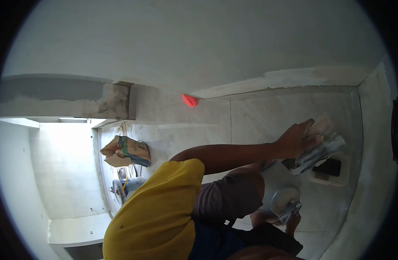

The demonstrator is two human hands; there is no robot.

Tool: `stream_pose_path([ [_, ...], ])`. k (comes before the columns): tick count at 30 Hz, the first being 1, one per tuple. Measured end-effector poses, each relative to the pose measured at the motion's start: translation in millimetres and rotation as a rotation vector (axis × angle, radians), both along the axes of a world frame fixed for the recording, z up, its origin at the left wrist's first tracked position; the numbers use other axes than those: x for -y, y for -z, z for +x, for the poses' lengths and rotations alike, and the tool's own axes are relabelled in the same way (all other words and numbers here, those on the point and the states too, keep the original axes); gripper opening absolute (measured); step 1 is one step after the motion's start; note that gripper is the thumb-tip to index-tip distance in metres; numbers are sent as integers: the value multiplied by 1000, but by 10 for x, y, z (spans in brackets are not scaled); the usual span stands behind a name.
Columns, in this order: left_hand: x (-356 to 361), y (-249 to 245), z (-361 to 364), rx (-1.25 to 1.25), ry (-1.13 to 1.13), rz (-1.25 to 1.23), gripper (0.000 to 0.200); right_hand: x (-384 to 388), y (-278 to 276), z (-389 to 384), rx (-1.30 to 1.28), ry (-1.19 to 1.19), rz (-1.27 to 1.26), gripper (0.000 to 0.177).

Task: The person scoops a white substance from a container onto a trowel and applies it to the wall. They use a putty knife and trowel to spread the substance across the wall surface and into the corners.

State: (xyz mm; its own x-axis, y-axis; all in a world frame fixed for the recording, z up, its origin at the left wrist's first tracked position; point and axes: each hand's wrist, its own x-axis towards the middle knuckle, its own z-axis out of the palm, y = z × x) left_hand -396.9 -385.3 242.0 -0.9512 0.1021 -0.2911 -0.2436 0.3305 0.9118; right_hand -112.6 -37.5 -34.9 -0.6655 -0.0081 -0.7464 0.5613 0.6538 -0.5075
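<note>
My left hand [299, 139], at the end of the outstretched arm, is closed around a wide flat trowel [324, 151]. Its blade is smeared with white and grey material and stands over the floor near the corner. Closer to my body, my right hand [293, 223] grips a smaller putty knife [289, 211], its blade coated in pale paste. That blade lies against a round pale thing [284, 199], whose kind I cannot make out. Just past the trowel sits a white tray [344, 177] holding a dark rectangular block [329, 167].
A wall [207, 47] with patchy filler along its base runs along the tiled floor [190, 130]. A bright red object [189, 100] lies at the wall's foot. Behind me stand an open paper sack [136, 151] and a bucket [132, 184]. My bent knee [255, 184] is between my arms.
</note>
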Motion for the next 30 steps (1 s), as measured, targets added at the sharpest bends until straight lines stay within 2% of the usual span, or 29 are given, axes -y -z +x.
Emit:
stream_pose_path([
  [1, 100, -284, 49, 46, -21, -63, 51, 84, -234, -83, -10, -158, 66, 40],
  [3, 248, -656, 116, 117, -51, -115, 49, 253, -608, -247, -236, -238, 72, 37],
  [6, 582, -1205, 323, 183, -104, -218, 47, 509, -1327, -519, -242, -199, -64, 35],
  [8, 776, -1613, 500, 187, -141, -257, 46, 521, -1845, -593, -246, -268, -62, 34],
  [10, 923, -1825, 658, 252, -189, -346, 47, 560, -2139, -647, -237, -252, -101, 38],
  [12, 1154, -2207, 991, 307, -271, -399, 48, 624, -2672, -725, -215, -294, 2, 37],
  [14, 1321, -2609, 1383, 409, -394, -392, 47, 712, -3281, -854, -288, -475, 67, 34],
  [16, 1415, -2957, 1907, 429, -537, -388, 49, 662, -3706, -876, -358, -549, 147, 35],
  [18, 1516, -3107, 2596, 409, -669, -425, 52, 660, -4128, -952, -238, -391, 160, 34],
  [21, 1555, -3493, 3573, 461, -883, -557, 67, 548, -4563, -1027, -322, -610, 317, 29],
  [24, 1689, -3628, 4653, 550, -1127, -603, 77, 641, -4882, -1127, -299, -593, 322, 29],
  [26, 1801, -3591, 5466, 553, -1283, -565, 78, 850, -5205, -1165, -349, -621, 331, 30],
  [28, 1868, -3678, 6137, 552, -1419, -620, 68, 1200, -5519, -1157, -406, -715, 407, 29],
  [30, 1920, -4108, 6456, 480, -1573, -550, 52, 1583, -5701, -1115, -430, -716, 434, 30],
])
